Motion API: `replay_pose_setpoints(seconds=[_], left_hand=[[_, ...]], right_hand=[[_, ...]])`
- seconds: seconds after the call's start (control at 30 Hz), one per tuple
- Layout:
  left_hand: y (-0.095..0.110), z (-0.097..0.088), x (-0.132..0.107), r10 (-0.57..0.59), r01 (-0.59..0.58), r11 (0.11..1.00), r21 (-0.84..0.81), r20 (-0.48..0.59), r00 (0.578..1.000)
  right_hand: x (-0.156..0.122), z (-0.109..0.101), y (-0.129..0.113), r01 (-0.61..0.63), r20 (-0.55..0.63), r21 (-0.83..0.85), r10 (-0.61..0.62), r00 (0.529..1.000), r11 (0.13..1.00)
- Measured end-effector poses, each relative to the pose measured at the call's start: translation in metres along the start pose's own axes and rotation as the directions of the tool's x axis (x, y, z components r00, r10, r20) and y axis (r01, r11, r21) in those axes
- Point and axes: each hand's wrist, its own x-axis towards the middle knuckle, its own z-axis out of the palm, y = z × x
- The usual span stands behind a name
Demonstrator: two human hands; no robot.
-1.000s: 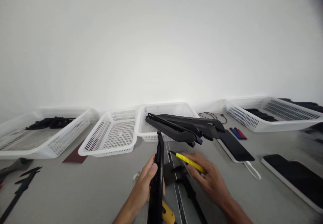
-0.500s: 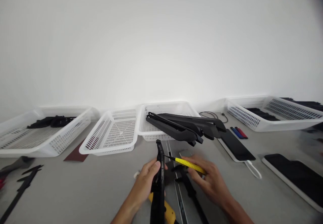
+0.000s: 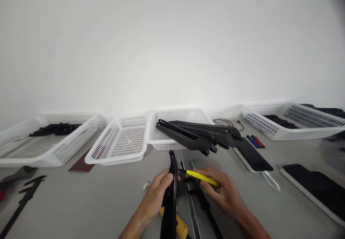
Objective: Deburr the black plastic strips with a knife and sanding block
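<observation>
My left hand (image 3: 157, 194) is closed around a long black plastic part (image 3: 170, 199), held on edge and pointing away from me. In my right hand (image 3: 221, 190) is a thin yellow-handled tool (image 3: 201, 176), gripped by the fingers. Its dark tip touches the black part near its far end. Under my hands lie a yellow object (image 3: 179, 226) and a black flat piece (image 3: 201, 199) on the grey table.
Several white baskets line the wall: left (image 3: 67, 149), middle-left (image 3: 118, 158), middle (image 3: 161, 144), right (image 3: 269, 133). Long black parts (image 3: 199, 135) rest across the middle basket's rim. Dark tablets (image 3: 253, 154) (image 3: 315, 187), pens (image 3: 256, 141), a cable (image 3: 226, 122), red sandpaper (image 3: 81, 164) and black calipers (image 3: 21, 199) lie around.
The black part has been drawn back towards me and lowered slightly. The yellow tool's tip moved left until it meets the part's far end.
</observation>
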Motion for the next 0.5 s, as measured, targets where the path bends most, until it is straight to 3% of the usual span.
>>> replay_pose_setpoints(seconds=[0.23, 0.5], left_hand=[[-0.0012, 0.0005, 0.0008, 0.011, -0.011, 1.0, 0.008, 0.017, 1.0], [0.0007, -0.0005, 0.0011, -0.01, 0.01, 0.999, -0.045, -0.004, 1.0]], right_hand=[[0.0016, -0.0005, -0.0023, 0.019, -0.001, 0.003, -0.019, 1.0, 1.0], [0.0009, 0.0012, -0.0036, 0.065, -0.122, -0.024, -0.068, 0.99, 0.998]])
